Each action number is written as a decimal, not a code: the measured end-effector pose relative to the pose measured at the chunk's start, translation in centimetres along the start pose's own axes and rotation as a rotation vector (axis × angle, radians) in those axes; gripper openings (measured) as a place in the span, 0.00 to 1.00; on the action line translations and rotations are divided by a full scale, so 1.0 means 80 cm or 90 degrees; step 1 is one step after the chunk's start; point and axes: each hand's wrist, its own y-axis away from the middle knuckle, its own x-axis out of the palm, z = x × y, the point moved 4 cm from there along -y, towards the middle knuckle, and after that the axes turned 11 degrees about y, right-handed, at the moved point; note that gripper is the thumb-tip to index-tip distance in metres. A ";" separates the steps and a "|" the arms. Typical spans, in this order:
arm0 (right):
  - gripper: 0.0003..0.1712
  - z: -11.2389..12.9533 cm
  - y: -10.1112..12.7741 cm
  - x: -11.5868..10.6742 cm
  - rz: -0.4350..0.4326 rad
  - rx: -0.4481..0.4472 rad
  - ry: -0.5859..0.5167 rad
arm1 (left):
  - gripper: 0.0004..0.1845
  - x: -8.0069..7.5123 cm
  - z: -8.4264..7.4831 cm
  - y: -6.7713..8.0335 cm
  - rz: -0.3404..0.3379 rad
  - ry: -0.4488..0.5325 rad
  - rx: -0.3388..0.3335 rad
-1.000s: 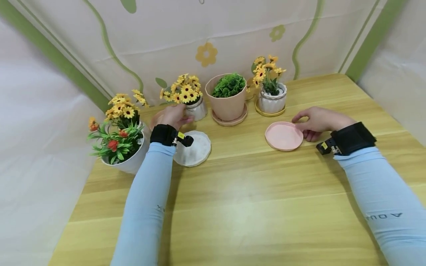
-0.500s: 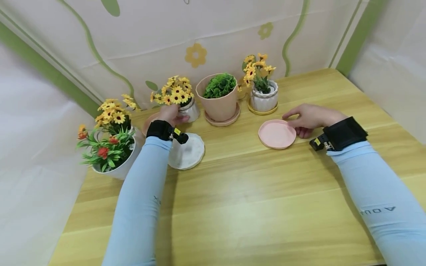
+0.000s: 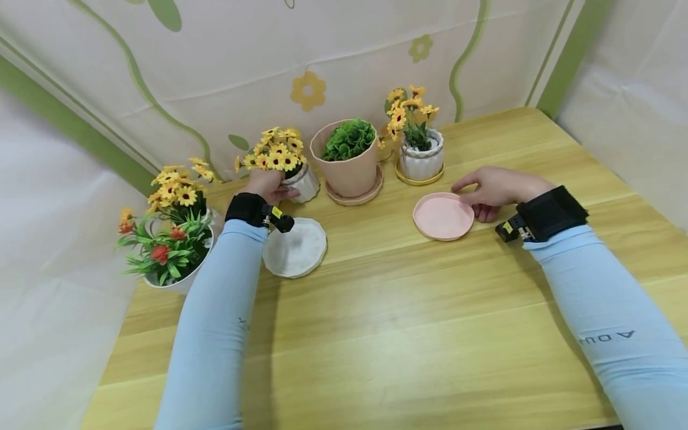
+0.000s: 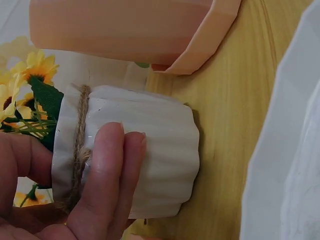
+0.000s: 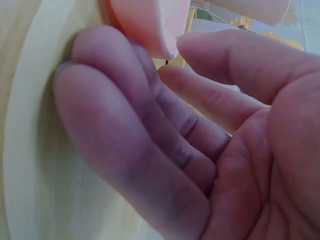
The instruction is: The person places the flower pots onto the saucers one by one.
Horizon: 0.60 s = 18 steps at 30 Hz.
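Observation:
My left hand (image 3: 263, 184) grips a white fluted flowerpot (image 3: 304, 183) of yellow daisies by its rim. In the left wrist view, two fingertips (image 4: 107, 150) lie along the pot's outer wall, over a twine band (image 4: 81, 130). At the right, my right hand (image 3: 491, 190) pinches the near-right rim of a round pink saucer (image 3: 443, 216). The right wrist view has the thumb at the inside of that saucer's rim (image 5: 167, 47) and curled fingers outside it, low over the table. A white faceted saucer (image 3: 295, 248) lies just in front of the left hand.
A peach pot (image 3: 349, 170) of green leaves stands on its matching saucer at the back. To its right, another white daisy pot (image 3: 421, 160) rests on a yellow saucer (image 3: 402, 177). Potted red and yellow flowers (image 3: 169, 233) crowd the left edge. A printed curtain (image 3: 349, 48) hangs behind.
The head view has shifted slightly, so everything sits further left. Both hands keep their hold. A peach saucer that showed left of the left hand earlier is now hidden behind it.

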 end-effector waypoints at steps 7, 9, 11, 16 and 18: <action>0.30 0.009 -0.002 -0.003 0.001 -0.013 -0.003 | 0.24 -0.015 -0.020 0.031 0.017 -0.060 0.039; 0.30 0.009 -0.001 -0.004 0.000 -0.014 0.001 | 0.22 -0.016 -0.028 0.044 0.032 -0.076 0.051; 0.30 0.007 0.000 -0.004 -0.001 -0.012 0.006 | 0.21 -0.015 -0.035 0.057 0.060 -0.081 0.054; 0.31 0.004 0.001 -0.002 0.004 -0.011 0.005 | 0.23 -0.017 -0.044 0.092 0.112 -0.120 0.076; 0.31 0.004 0.003 -0.002 0.004 -0.011 0.002 | 0.24 -0.018 -0.044 0.104 0.129 -0.137 0.095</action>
